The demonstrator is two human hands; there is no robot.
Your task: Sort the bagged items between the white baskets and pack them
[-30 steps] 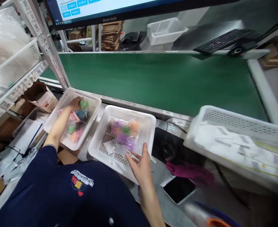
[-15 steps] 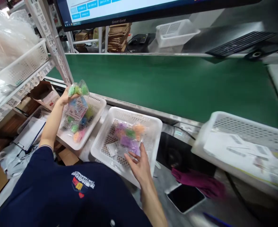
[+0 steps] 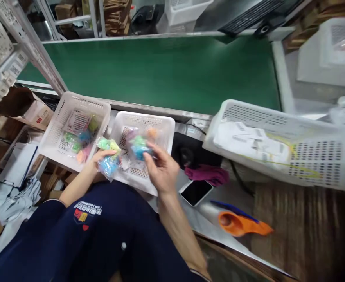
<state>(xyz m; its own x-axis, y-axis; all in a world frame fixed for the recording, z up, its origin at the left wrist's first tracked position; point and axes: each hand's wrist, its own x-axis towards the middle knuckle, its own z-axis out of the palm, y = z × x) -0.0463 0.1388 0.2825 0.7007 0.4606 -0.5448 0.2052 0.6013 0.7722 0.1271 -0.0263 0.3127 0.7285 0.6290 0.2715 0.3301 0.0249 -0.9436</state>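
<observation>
My left hand (image 3: 102,156) is closed on a clear plastic bag of green, yellow and blue pieces (image 3: 109,156), between two white baskets. My right hand (image 3: 162,166) pinches another clear bag with green and blue pieces (image 3: 139,147) over the right basket (image 3: 168,125). Purple and orange bagged pieces (image 3: 152,134) show in that basket, partly covered and blurred. The left basket (image 3: 51,137) holds bags of green, blue and pink pieces (image 3: 83,137) and a printed card (image 3: 77,121). What exactly the coloured pieces are, I cannot make out.
A green conveyor belt (image 3: 160,74) runs behind the baskets. To the right, a long white basket (image 3: 248,109) holds white papers (image 3: 243,137). A phone (image 3: 196,192), a magenta cloth (image 3: 209,174) and an orange tool (image 3: 243,225) lie on the worktop. Shelving (image 3: 40,55) stands at left.
My left hand has come down from above the left basket with its bag. My right hand, earlier reaching into the right basket, now holds a green and blue bag. The view has swung right and down.
</observation>
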